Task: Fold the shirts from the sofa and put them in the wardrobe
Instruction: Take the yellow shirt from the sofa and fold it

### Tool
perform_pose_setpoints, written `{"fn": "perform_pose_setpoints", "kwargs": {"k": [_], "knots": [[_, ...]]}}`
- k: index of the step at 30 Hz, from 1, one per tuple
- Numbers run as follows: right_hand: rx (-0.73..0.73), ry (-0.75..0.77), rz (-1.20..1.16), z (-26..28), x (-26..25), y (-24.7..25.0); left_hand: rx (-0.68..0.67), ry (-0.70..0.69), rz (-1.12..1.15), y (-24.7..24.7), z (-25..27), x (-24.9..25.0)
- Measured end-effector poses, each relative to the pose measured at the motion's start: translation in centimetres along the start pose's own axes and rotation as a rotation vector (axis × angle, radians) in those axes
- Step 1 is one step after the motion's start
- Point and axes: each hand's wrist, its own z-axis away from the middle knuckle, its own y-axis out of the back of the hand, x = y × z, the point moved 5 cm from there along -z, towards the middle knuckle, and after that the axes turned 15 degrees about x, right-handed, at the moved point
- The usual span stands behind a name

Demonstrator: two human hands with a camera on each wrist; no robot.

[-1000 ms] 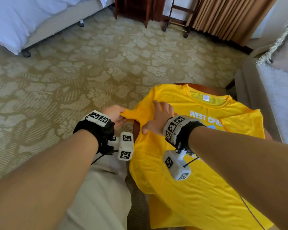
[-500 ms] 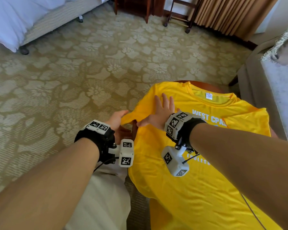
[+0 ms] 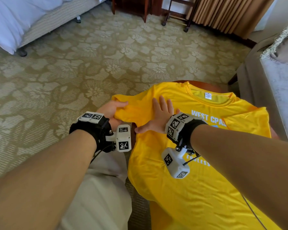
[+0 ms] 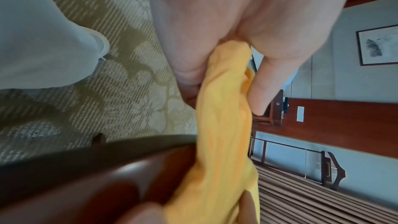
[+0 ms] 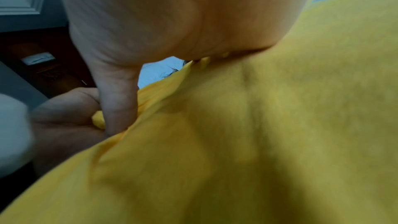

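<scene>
On the table: a yellow T-shirt [image 3: 181, 188] lies front up across a round dark wooden table [image 3: 204, 84], covering most of it; only a curved strip of rim shows past the collar.
Edges: the shirt's lower part hangs over the near edge of the table; its left sleeve [image 3: 123, 103] reaches past the left edge, over the floor.
Open room: patterned beige carpet [image 3: 73, 72] stretches wide to the left and ahead; a sofa [image 3: 273, 90] stands just beside the table on the right, a bed with white linen [image 3: 15, 22] well apart at far left.
Shirt: bright yellow, round collar with a white label inside, white lettering "WEST CPA" across the chest, right sleeve folded in over the front.
Left hand: the left hand [image 3: 111, 110] grips the bunched left sleeve, thumb on top and fingers curled beneath.
Right hand: the right hand [image 3: 158, 117] lies flat on the shirt near the left shoulder, fingers straight and spread, pressing the cloth down, holding nothing.
Wrists: each carries a black band with a white marker-covered camera block.
</scene>
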Motion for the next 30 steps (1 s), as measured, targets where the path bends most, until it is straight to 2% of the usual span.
{"fn": "perform_pose_setpoints", "kwargs": {"k": [6,10,14,17,18,23,25,28,30], "knots": [[0.021,-0.045,-0.076,0.4,-0.2,1.2,0.024,-0.263,-0.018,-0.2,1.2,3.0],[0.078,-0.119,-0.260,0.0,-0.1,2.6,0.077,-0.348,-0.005,-1.1,2.5,4.5],[0.066,-0.158,-0.690,0.3,-0.1,6.2,0.004,-0.416,-0.110,-3.6,4.2,5.6],[-0.029,-0.374,-1.063,1.1,0.6,8.2,-0.079,-0.449,-0.205,-6.0,5.4,5.4],[-0.043,-0.420,-1.123,1.0,1.1,8.5,-0.105,-0.448,-0.228,-6.8,5.7,5.1],[0.083,-0.528,-1.106,0.6,2.9,8.7,-0.223,-0.409,-0.360,-9.7,6.1,3.6],[0.138,-0.558,-1.087,0.5,3.7,8.6,-0.265,-0.364,-0.349,-10.1,6.2,3.1],[0.107,-0.566,-1.083,0.3,4.9,8.0,-0.305,-0.311,-0.264,-10.1,6.7,2.9],[0.075,-0.518,-1.061,-0.1,5.8,7.5,-0.251,-0.305,-0.201,-9.5,6.3,3.1]]}}
